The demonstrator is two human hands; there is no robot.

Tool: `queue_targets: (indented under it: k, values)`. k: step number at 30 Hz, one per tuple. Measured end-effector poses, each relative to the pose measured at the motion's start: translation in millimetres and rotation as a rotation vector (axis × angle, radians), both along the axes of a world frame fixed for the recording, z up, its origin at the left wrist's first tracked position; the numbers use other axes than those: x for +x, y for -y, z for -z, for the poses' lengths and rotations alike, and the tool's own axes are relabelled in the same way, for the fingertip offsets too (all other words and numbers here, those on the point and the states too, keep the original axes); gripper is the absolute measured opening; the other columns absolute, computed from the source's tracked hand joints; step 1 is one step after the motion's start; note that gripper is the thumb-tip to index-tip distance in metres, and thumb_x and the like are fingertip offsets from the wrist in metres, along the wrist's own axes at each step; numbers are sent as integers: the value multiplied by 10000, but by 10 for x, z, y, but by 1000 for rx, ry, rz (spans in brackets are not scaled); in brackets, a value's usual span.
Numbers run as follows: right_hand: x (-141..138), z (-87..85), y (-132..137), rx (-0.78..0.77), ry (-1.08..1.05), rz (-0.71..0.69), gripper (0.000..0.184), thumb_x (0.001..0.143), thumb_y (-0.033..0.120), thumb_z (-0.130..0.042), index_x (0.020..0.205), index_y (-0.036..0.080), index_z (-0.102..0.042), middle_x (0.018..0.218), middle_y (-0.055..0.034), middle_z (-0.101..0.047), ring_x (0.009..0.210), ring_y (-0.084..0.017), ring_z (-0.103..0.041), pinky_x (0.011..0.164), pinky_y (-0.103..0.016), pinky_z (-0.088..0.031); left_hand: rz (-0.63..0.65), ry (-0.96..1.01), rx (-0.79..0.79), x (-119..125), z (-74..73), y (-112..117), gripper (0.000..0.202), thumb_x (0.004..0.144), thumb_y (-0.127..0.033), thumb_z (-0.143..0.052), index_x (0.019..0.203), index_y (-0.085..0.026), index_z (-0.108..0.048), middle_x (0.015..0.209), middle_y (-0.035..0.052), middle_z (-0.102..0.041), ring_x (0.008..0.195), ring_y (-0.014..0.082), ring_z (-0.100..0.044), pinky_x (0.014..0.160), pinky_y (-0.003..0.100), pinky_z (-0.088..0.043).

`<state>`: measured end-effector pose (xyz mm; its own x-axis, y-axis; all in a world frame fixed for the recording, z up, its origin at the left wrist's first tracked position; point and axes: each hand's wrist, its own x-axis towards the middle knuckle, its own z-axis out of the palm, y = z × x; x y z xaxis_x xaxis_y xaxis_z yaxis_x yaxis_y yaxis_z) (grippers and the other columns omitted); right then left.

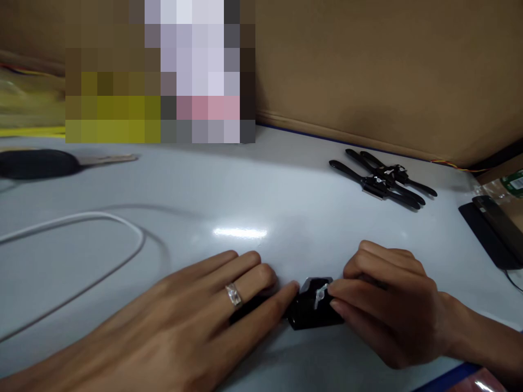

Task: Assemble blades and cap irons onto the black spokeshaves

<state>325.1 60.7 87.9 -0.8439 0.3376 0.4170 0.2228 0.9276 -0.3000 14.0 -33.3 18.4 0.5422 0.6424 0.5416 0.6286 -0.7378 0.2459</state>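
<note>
A small black tool (311, 311) with a silver wing nut on top lies on the white table (261, 190) near the front edge. My left hand (192, 316), wearing a ring, rests flat over the tool's left part with the thumb against its body. My right hand (388, 299) is curled, its fingertips pinching the silver wing nut. Part of the tool is hidden under both hands.
Two more black tools with long handles (382, 178) lie at the back right. A white cable (81, 239) loops at the left, a dark handled object (44, 162) lies far left, and a black flat device (492, 226) sits at the right edge. A cardboard wall (388, 71) stands behind.
</note>
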Motion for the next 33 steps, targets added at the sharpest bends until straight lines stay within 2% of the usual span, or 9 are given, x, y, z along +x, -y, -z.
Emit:
queue_targets:
  k: [3, 6, 12, 19, 22, 25, 29, 33]
  values:
    - [4, -31, -12, 31, 23, 19, 333, 1138, 36, -520, 1037, 181, -803, 868, 1, -722, 734, -159, -612, 614, -315, -489, -21, -8, -2, 21, -12, -3, 566, 1315, -88, -489, 1836, -182, -688, 1082, 47, -741, 970, 250, -721, 855, 393, -597]
    - [3, -40, -18, 69, 69, 26, 352, 1111, 15, -515, 1068, 162, -832, 856, 3, -718, 735, -169, -630, 616, -325, -500, -45, 28, 4, 36, 10, 2, 610, 1298, -99, -509, 1885, -195, -647, 1040, 37, -717, 939, 252, -712, 776, 393, -538]
    - [1, 4, -37, 74, 70, -14, 361, 1078, 17, -531, 1080, 111, -880, 846, -8, -711, 724, -184, -610, 599, -350, -480, -32, 21, -41, -8, 48, 56, 646, 1295, -75, -530, 1919, -221, -615, 1084, 46, -742, 923, 244, -695, 778, 403, -529]
    - [-17, -2, -26, 52, 69, 9, 354, 1097, 19, -533, 989, 159, -840, 834, -2, -696, 726, -173, -618, 624, -329, -496, -26, -5, 5, -23, 9, 41, 672, 1284, -61, -539, 1941, -192, -579, 1084, 48, -758, 951, 242, -745, 805, 388, -638]
    - [-16, -4, -16, 71, 78, 14, 360, 1097, 25, -534, 954, 173, -830, 823, 1, -690, 717, -170, -606, 616, -330, -483, -39, 1, 45, -18, 42, 39, 690, 1280, -70, -540, 1959, -193, -562, 1128, 61, -791, 1005, 259, -784, 933, 413, -698]
    - [-5, -18, -10, 102, 53, 41, 373, 1062, 24, -520, 870, 200, -786, 805, -1, -679, 691, -168, -565, 599, -348, -448, -40, 27, 59, -23, 73, 49, 621, 1285, -80, -551, 1889, -190, -647, 1151, 64, -793, 1046, 263, -786, 1035, 436, -704]
    - [15, -48, 7, 102, 62, 38, 339, 1027, 27, -539, 825, 217, -733, 792, 8, -637, 669, -166, -506, 575, -368, -386, 0, 19, 22, -49, 65, 50, 462, 1288, -80, -577, 1679, -179, -802, 1158, 64, -778, 1031, 251, -769, 976, 419, -688]
    - [20, -47, 25, 79, 100, 16, 299, 1014, 42, -567, 819, 230, -695, 797, 11, -620, 668, -168, -474, 574, -370, -372, 11, 7, 15, -81, 37, 39, 427, 1264, -33, -593, 1583, -173, -839, 1150, 63, -775, 995, 236, -751, 904, 399, -674]
